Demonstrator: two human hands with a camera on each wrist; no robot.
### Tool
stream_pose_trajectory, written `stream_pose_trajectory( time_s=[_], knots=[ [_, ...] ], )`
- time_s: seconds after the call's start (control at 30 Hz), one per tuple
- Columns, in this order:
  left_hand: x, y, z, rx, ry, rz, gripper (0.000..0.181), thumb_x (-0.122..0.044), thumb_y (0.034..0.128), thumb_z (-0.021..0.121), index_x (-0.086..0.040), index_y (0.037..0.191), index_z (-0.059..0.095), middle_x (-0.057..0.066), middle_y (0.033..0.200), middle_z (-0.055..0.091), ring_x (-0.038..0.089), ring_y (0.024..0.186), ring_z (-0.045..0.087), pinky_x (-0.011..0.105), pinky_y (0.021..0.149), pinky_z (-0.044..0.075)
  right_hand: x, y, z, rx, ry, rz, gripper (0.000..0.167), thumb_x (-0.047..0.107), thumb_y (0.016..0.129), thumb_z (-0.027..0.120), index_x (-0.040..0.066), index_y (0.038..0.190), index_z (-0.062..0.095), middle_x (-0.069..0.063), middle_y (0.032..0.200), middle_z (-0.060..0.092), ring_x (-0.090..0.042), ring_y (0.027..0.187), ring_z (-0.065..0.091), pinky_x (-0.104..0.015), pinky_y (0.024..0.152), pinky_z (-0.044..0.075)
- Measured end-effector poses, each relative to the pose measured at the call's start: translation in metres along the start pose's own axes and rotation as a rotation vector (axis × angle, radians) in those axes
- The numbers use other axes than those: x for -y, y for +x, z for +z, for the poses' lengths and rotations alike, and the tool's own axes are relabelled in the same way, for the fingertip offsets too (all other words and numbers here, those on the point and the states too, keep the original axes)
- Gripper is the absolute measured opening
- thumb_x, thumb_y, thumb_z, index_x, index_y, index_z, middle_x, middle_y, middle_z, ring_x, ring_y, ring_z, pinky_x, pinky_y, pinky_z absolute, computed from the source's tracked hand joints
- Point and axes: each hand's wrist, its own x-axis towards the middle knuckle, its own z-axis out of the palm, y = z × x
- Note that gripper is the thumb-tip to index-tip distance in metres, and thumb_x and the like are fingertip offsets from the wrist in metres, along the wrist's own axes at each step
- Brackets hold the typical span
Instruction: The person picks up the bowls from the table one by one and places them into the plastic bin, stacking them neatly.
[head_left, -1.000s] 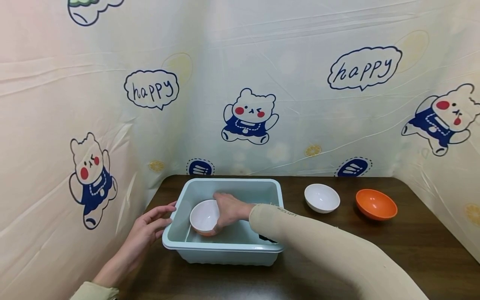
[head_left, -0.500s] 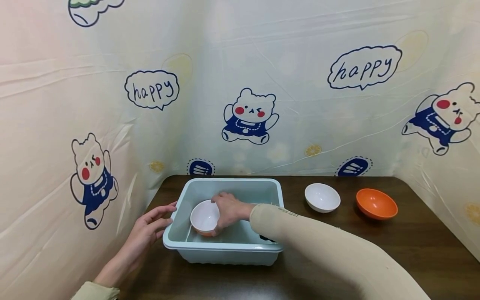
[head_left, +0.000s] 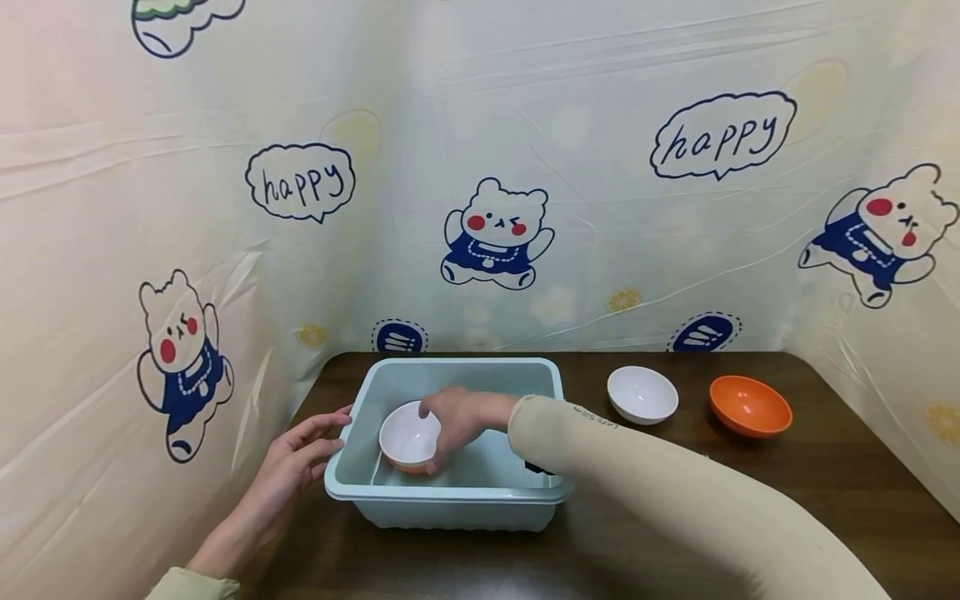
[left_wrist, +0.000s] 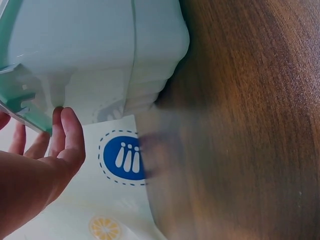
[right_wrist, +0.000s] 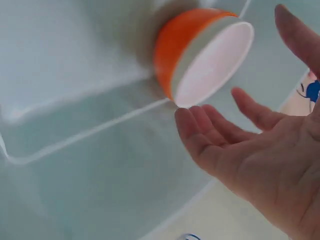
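Note:
Inside a pale blue-green plastic basin [head_left: 465, 494], near its left wall, a white bowl [head_left: 408, 432] sits nested in an orange bowl [right_wrist: 176, 37]. My right hand [head_left: 457, 418] hovers at the right side of these bowls. In the right wrist view its fingers are spread and stand just off the rim, with nothing held. On the basin's left side, my left hand [head_left: 296, 454] rests its fingertips against the outer wall near the rim, fingers loosely bent. Some of those fingertips are hidden behind the rim in the left wrist view.
A second white bowl [head_left: 642, 394] and a second orange bowl [head_left: 750, 406] stand on the dark wooden table [head_left: 825, 492], right of the basin. A printed cloth [head_left: 600, 208] hangs behind and along both sides. My right forearm crosses over the basin's right edge.
The right hand has loosened from the nested bowls and its wrist has shifted slightly right. The bowls, basin and left hand stay in place.

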Motion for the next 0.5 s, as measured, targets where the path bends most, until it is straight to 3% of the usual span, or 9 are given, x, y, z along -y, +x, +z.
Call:
stream_pose_trajectory(
  time_s=[0.17,0.33,0.5],
  knots=[
    [0.003,0.000,-0.002,-0.016,-0.018,0.001,0.034,-0.018,0.1065,0.062,-0.006,0.139,0.063,0.010,0.160,0.046,0.007,0.119,0.060,0.030,0.094,0.056,0.016,-0.020,-0.012,0.020,0.021,0.006,0.070,0.036,0.086,0.087,0.008,0.145,0.059,-0.006,0.134,0.062,-0.019,0.115,0.051,-0.034,0.100,0.046],
    [0.004,0.001,-0.002,-0.025,-0.031,-0.009,0.033,-0.017,0.1059,0.063,-0.008,0.138,0.063,-0.001,0.143,0.057,0.011,0.116,0.061,0.030,0.093,0.057,0.021,-0.037,-0.022,0.021,0.052,0.014,0.067,0.034,0.087,0.087,0.011,0.143,0.059,-0.002,0.132,0.062,-0.016,0.111,0.054,-0.033,0.096,0.049],
    [0.003,0.003,0.000,-0.028,-0.016,-0.042,0.033,-0.016,0.1062,0.062,-0.009,0.138,0.061,0.000,0.131,0.059,0.016,0.110,0.061,0.030,0.092,0.057,0.022,-0.052,-0.030,0.006,0.069,0.018,0.064,0.035,0.087,0.088,0.012,0.141,0.061,-0.001,0.132,0.061,-0.015,0.112,0.054,-0.034,0.098,0.050]
  ],
)
